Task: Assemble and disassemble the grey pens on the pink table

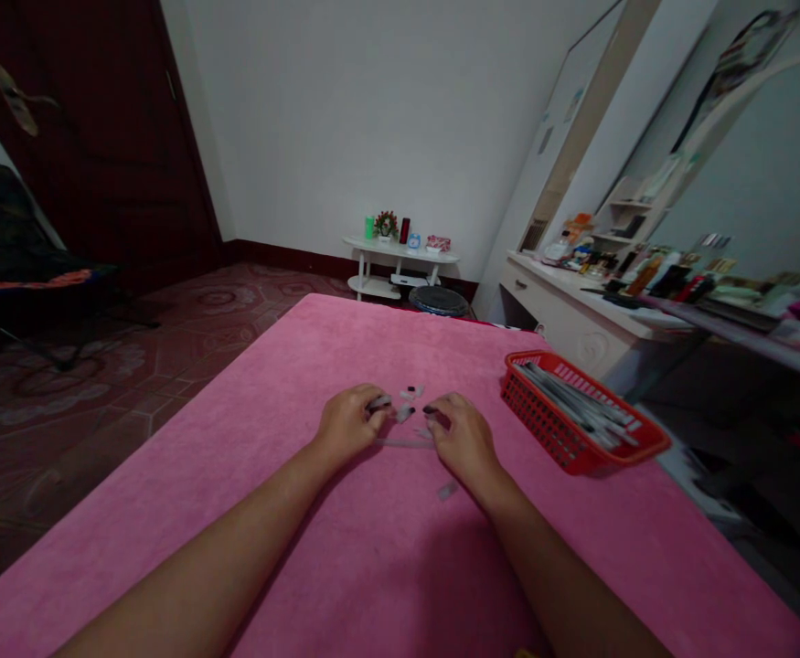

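My left hand (348,422) is closed, thumb against curled fingers, around a small grey-white piece (379,401) whose kind I cannot make out. Across from it, my right hand (466,440) pinches a tiny dark piece (429,410) at its fingertips. Between the hands lie several small clear and black bits (406,414), too small to name. A thin pale rod (403,443) lies crosswise on the pink cloth (365,557), its right end near my right hand. Nearer to me, a flat translucent piece (447,491) lies beside my right wrist.
At the right of the cloth stands a red plastic basket (547,425) full of long grey-white sticks (578,402). Further right is a dressing table (578,306) crowded with bottles. A low white stand (400,246) is by the far wall; a folding chair (22,247) is at left.
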`<state>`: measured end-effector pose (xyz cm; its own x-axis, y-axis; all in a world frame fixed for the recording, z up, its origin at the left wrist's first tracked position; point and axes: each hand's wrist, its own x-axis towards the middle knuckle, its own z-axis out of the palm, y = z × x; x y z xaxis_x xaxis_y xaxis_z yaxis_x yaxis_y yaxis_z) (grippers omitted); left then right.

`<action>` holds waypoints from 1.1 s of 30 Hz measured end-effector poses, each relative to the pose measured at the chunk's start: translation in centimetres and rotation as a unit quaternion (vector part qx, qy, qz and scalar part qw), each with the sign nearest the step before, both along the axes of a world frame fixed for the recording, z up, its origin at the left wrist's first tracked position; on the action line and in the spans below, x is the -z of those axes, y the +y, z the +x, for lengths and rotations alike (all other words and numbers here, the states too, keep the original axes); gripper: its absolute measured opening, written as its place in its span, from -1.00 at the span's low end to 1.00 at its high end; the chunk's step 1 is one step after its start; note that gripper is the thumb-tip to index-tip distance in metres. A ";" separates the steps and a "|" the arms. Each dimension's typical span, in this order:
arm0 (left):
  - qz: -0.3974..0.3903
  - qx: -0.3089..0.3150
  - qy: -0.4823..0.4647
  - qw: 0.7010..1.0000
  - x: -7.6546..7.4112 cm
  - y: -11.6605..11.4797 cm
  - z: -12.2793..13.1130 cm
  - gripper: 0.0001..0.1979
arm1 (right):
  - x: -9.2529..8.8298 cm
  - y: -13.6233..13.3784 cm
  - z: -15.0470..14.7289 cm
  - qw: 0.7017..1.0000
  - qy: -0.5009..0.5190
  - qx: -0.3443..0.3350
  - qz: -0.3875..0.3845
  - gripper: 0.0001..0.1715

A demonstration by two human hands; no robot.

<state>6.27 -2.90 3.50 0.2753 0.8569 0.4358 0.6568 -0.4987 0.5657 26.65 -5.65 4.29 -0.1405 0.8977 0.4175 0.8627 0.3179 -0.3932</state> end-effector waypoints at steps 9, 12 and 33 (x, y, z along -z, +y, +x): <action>0.007 -0.128 -0.009 0.992 -0.5 0.4 -0.9 -0.76 | 0.2 1.3 -3.3 0.997 -0.051 -0.060 -0.002 -0.71; 0.005 -0.111 -0.032 0.993 -0.5 0.5 -1.2 -0.72 | 0.6 1.5 -4.1 0.995 -0.067 -0.070 0.002 -0.62; 0.054 0.040 0.000 0.998 0.3 0.3 -0.6 -0.69 | 0.2 1.2 -0.9 0.913 0.400 -0.047 -0.065 -0.72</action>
<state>5.65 -2.60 3.20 0.3403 0.7799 0.5253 0.6121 -0.6078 0.5059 25.73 -4.47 4.09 0.0838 0.9464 0.3118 0.2544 0.2822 -0.9250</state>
